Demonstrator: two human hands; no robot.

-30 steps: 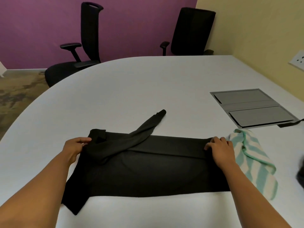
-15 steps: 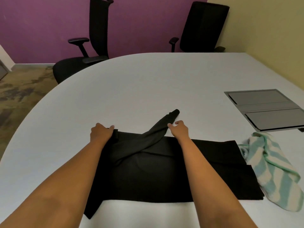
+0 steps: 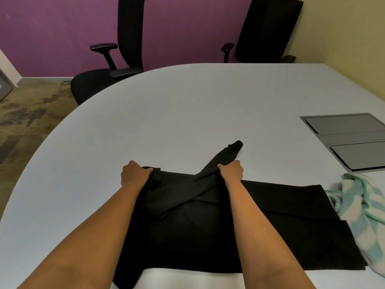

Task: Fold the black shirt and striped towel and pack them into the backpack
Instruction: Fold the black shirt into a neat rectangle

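The black shirt [image 3: 270, 222] lies partly folded on the white table [image 3: 187, 113], with one long sleeve [image 3: 227, 155] running diagonally up to the right past the fold. My left hand [image 3: 135, 174] grips the shirt's upper left corner. My right hand [image 3: 231, 171] pinches the sleeve where it crosses the shirt's top edge. The striped green-and-white towel [image 3: 362, 207] lies crumpled to the right, touching the shirt's right edge. No backpack is in view.
A grey hatch panel [image 3: 350, 140] is set flush into the table at the right. Two black office chairs [image 3: 116, 65] [image 3: 264, 30] stand beyond the far edge, against a purple wall. The table's curved left edge drops to carpet.
My right hand left the shirt's right end, moved left to the sleeve and now pinches it. My left hand stayed gripping the upper left corner.
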